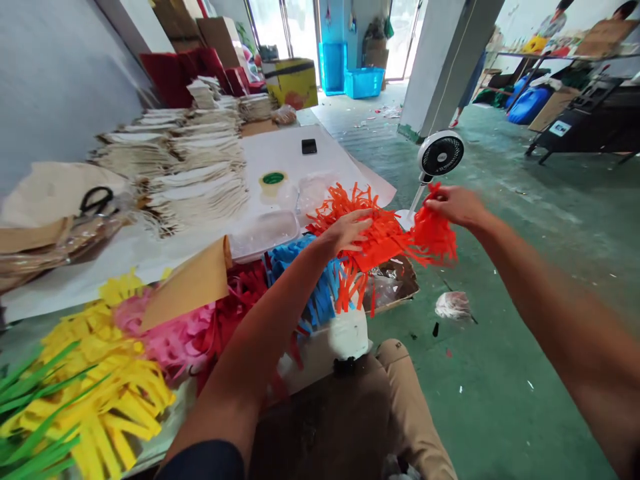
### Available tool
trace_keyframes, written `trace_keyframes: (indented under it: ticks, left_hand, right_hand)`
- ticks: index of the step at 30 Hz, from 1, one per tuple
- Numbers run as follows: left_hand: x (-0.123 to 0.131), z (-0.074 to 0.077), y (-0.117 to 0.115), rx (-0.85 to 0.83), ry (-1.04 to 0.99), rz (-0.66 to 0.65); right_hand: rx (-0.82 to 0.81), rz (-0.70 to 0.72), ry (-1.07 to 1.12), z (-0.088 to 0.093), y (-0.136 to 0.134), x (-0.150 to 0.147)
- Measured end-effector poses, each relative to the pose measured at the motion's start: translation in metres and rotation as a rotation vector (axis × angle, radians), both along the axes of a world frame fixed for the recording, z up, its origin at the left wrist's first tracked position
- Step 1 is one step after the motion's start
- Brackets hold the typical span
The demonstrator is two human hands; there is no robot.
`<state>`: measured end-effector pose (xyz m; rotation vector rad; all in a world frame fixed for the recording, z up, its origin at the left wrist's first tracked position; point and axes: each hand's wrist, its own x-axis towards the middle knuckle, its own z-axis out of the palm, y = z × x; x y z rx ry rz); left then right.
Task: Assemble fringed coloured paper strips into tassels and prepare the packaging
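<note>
Hands at a table edge with orange fringed paper (385, 235): the left hand (350, 230) lies open on the orange pile, fingers loosely spread. The right hand (453, 203) is pinched shut on one orange strip (435, 240) hanging beyond the edge. A label (560, 127) on a far black rack is too small to read. One clear lidded box (265, 233), contents unclear; two blue crates (365, 81); fringe piles (115, 373) in six colours.

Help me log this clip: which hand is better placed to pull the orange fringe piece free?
Probably right: the right hand grips the fringe piece; the left hand lies flat on the orange pile.
</note>
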<state>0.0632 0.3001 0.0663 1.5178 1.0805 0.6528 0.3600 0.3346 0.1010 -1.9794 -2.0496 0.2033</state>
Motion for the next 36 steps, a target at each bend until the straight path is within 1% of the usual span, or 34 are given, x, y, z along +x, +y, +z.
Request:
trace_keyframes:
  ticks: [2,4,6,8,9,11,12,14,16,18,19,20,21,22,23,24,26,28,29,31,32,33,34,36]
  left_hand:
    - [0.003,-0.006,-0.009,0.163,0.134,-0.017]
    - [0.007,-0.012,-0.022,0.279,0.244,-0.052]
    - [0.011,-0.016,-0.035,0.439,0.471,-0.132]
    - [0.014,-0.016,-0.043,0.593,0.736,-0.207]
    - [0.015,-0.014,-0.046,0.644,0.83,-0.232]
    - [0.016,-0.01,-0.046,0.686,0.901,-0.261]
    - [0.016,-0.009,-0.046,0.7,0.913,-0.271]
    - [0.015,-0.007,-0.044,0.729,0.923,-0.288]
    - [0.012,-0.009,-0.045,0.758,0.924,-0.311]
    - [0.006,-0.011,-0.048,0.775,0.888,-0.359]
    - [0.002,-0.012,-0.05,0.778,0.841,-0.384]
    - [-0.003,-0.013,-0.051,0.775,0.769,-0.396]
    - [-0.008,-0.013,-0.052,0.769,0.676,-0.389]
    - [-0.014,-0.012,-0.052,0.754,0.575,-0.365]
    - [-0.02,-0.011,-0.051,0.727,0.484,-0.318]
    - [-0.027,-0.009,-0.049,0.693,0.418,-0.249]
    - [-0.04,-0.005,-0.044,0.632,0.371,-0.076]
    - [-0.051,-0.001,-0.041,0.611,0.387,0.093]
    - [-0.056,0.001,-0.042,0.617,0.395,0.158]
    - [-0.06,0.002,-0.048,0.633,0.393,0.213]
    - [-0.059,0.002,-0.053,0.638,0.383,0.211]
    - [-0.057,0.0,-0.058,0.647,0.368,0.178]
    - [-0.054,-0.002,-0.064,0.667,0.349,0.117]
    - [-0.044,-0.009,-0.074,0.723,0.321,-0.054]
  right_hand:
    - [-0.017,-0.016,0.018,-0.002,0.004,-0.014]
    - [-0.011,-0.077,0.033,-0.002,0.005,-0.014]
    - [-0.002,-0.17,0.035,0.0,0.002,0.0]
    - [0.003,-0.277,0.024,0.003,-0.002,0.022]
    - [0.012,-0.329,0.018,0.004,-0.004,0.033]
    - [0.056,-0.4,0.008,0.007,-0.008,0.047]
    - [0.091,-0.399,0.009,0.007,-0.009,0.049]
    - [0.171,-0.317,0.027,0.007,-0.01,0.04]
    - [0.236,-0.147,0.063,0.004,-0.011,0.018]
    - [0.264,0.057,0.101,-0.003,-0.017,-0.012]
    - [0.269,0.158,0.113,-0.007,-0.023,-0.026]
    - [0.267,0.291,0.115,-0.013,-0.031,-0.04]
    - [0.272,0.455,0.099,-0.019,-0.04,-0.051]
    - [0.27,0.591,0.069,-0.025,-0.052,-0.06]
    - [0.262,0.693,0.035,-0.031,-0.063,-0.068]
    - [0.254,0.755,0.002,-0.037,-0.075,-0.073]
    - [0.241,0.791,-0.045,-0.046,-0.098,-0.078]
    - [0.233,0.796,-0.09,-0.052,-0.116,-0.08]
    - [0.233,0.803,-0.119,-0.054,-0.124,-0.08]
    - [0.241,0.821,-0.17,-0.057,-0.136,-0.081]
    - [0.245,0.831,-0.186,-0.059,-0.141,-0.081]
    - [0.247,0.843,-0.196,-0.061,-0.146,-0.081]
    - [0.246,0.857,-0.201,-0.062,-0.15,-0.08]
    - [0.228,0.883,-0.204,-0.066,-0.158,-0.076]
